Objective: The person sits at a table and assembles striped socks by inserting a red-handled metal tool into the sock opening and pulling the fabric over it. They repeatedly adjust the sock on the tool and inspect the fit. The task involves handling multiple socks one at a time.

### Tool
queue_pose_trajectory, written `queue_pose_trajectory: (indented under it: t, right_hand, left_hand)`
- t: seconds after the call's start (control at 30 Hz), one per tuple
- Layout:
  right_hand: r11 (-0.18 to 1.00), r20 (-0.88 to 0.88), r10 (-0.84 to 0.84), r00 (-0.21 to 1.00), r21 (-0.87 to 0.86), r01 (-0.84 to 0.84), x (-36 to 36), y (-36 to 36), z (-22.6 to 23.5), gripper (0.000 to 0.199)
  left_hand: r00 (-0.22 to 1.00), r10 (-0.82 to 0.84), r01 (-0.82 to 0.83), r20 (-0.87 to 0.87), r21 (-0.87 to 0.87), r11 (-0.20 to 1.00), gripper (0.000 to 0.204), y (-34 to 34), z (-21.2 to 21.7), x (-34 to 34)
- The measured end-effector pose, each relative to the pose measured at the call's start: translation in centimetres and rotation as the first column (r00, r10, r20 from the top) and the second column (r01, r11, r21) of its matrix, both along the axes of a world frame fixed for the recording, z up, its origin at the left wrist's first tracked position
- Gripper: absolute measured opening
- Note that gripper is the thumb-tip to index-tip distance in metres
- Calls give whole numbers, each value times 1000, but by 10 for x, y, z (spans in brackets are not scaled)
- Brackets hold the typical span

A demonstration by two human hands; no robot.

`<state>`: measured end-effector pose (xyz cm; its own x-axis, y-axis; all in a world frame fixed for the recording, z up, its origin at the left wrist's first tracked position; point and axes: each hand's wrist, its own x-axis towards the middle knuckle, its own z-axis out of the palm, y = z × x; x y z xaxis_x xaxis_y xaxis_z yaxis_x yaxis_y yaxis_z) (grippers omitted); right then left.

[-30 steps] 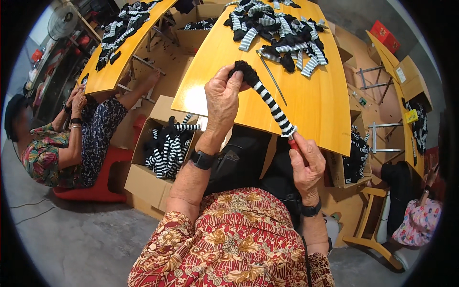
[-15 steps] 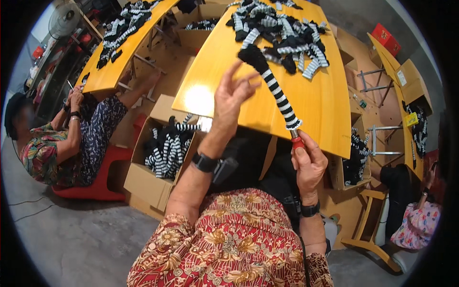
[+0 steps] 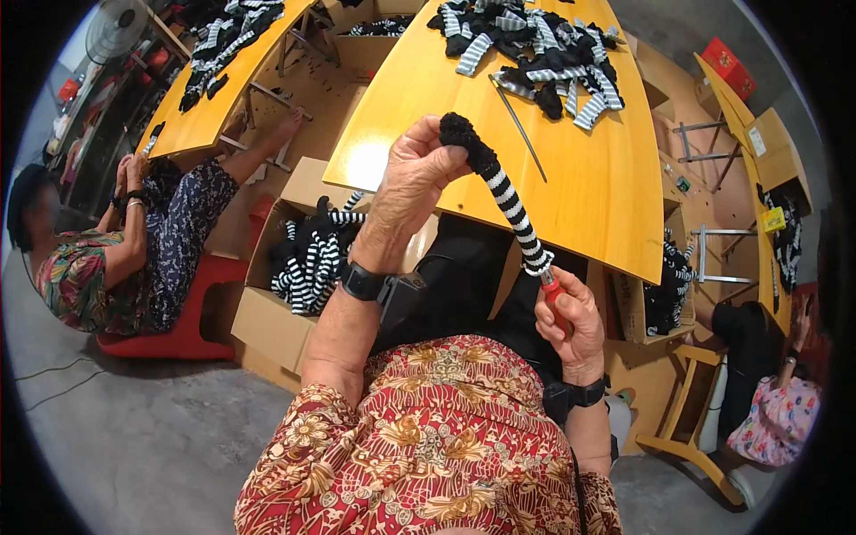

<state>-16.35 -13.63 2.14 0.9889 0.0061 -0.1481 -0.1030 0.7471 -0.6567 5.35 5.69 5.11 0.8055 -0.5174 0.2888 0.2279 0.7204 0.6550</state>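
Observation:
My right hand [image 3: 575,325] is closed around the red handle [image 3: 556,299] of a tool with a metal shaft. A black-and-white striped knitted tube [image 3: 512,203] is pulled over that shaft, its white hem just above the handle. The tube slants up and left over the table's near edge. At its far end is a fuzzy black tip [image 3: 464,138], which my left hand [image 3: 419,165] pinches between thumb and fingers. How far the shaft reaches inside the knit is hidden.
On the yellow table [image 3: 606,214] lie a thin dark rod [image 3: 519,129] and a heap of striped knits [image 3: 544,58]. Open boxes of striped pieces [image 3: 312,267] stand at both sides. Another person [image 3: 98,267] sits at left, and one in a floral top [image 3: 776,410] at right.
My left hand, loose and open beside the tube before, has closed on its black tip. The tube's tip now sits slightly lower. The dark rod on the table has come into sight.

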Motion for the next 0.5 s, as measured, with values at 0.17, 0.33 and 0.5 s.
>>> queue_pose_trajectory:
  t: [0.17, 0.33, 0.5]
  right_hand:
    - [992, 7, -11, 1000, -124, 12, 7, -25, 4, 33]
    - [996, 42, -81, 996, 33, 80, 9, -6, 1, 34]
    - [991, 111, -30, 993, 135, 14, 11, -10, -1, 35]
  left_hand:
    - [994, -34, 8, 99, 256, 967, 21, -7, 7, -15]
    - [992, 1, -32, 123, 250, 968, 21, -14, 18, -34]
    - [979, 91, -139, 183, 276, 951, 20, -10, 46, -36]
